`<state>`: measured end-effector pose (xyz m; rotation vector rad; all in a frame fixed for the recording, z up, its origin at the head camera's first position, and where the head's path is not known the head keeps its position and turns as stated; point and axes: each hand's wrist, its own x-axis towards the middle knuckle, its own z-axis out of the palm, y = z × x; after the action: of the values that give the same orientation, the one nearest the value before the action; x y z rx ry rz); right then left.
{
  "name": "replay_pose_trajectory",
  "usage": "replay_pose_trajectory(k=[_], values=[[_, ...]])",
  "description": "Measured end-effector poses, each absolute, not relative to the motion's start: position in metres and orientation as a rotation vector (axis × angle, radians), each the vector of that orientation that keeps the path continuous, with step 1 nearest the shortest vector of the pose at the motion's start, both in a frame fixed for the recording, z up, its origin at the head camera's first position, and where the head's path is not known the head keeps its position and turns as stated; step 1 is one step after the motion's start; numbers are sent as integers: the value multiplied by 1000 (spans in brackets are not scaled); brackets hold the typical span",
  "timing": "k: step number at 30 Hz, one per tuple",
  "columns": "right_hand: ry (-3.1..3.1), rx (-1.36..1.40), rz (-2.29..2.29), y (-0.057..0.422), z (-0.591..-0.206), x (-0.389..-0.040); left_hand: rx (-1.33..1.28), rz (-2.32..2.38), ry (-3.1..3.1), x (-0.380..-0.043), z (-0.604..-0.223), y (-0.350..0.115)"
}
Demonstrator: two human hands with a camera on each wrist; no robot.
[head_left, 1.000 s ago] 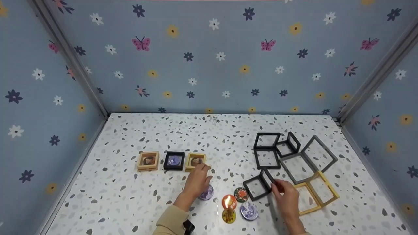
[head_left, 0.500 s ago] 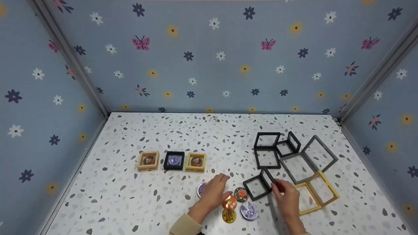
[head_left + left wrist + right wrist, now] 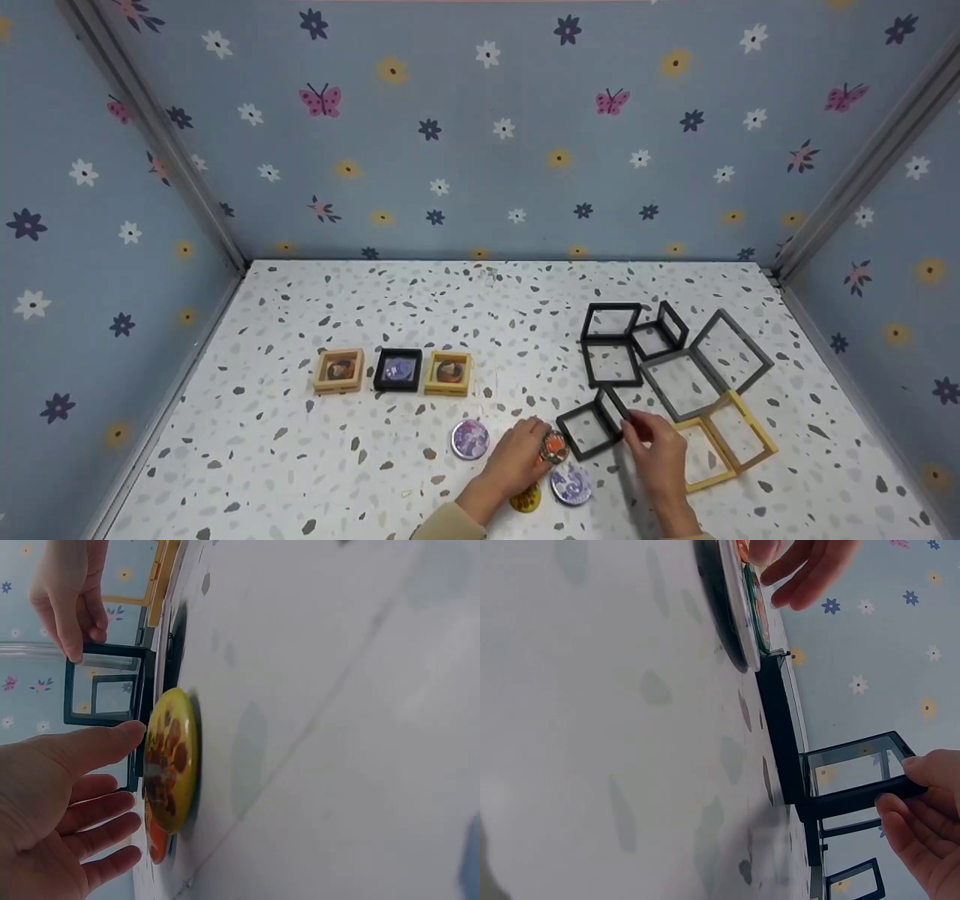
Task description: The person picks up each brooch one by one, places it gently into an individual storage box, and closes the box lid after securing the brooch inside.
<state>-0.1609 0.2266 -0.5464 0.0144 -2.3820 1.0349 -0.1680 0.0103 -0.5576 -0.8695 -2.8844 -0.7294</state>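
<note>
Black frame (image 3: 592,427) pinched in right hand's (image 3: 658,454) grip; left hand (image 3: 514,459), fingers relaxed, now shifted over to badges (image 3: 556,448), likely selecting one.

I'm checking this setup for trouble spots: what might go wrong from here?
The left hand could nudge the yellow badge or green-and-orange badge, as both lie close by. The right hand pinches the black folding frame only at its edge, so it might slip.

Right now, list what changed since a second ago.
The left hand moved right, from the small yellow square frame to the shiny round orange badge, uncovering a round purple badge. The right hand still pinches the open black square frame; every frame stayed put.
</note>
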Motion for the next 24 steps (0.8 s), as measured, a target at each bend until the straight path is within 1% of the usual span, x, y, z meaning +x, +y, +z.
replay_pose_trajectory(k=[9,15,24], values=[[-2350,56,1015,227,-548,-161,-877,-705,-2932,-170,-559,17],[-2388,14,1022,227,-547,-161,-877,-683,-2916,-171,-559,20],[-2371,18,1019,227,-549,-161,-900,-799,-2854,-172,-561,19]])
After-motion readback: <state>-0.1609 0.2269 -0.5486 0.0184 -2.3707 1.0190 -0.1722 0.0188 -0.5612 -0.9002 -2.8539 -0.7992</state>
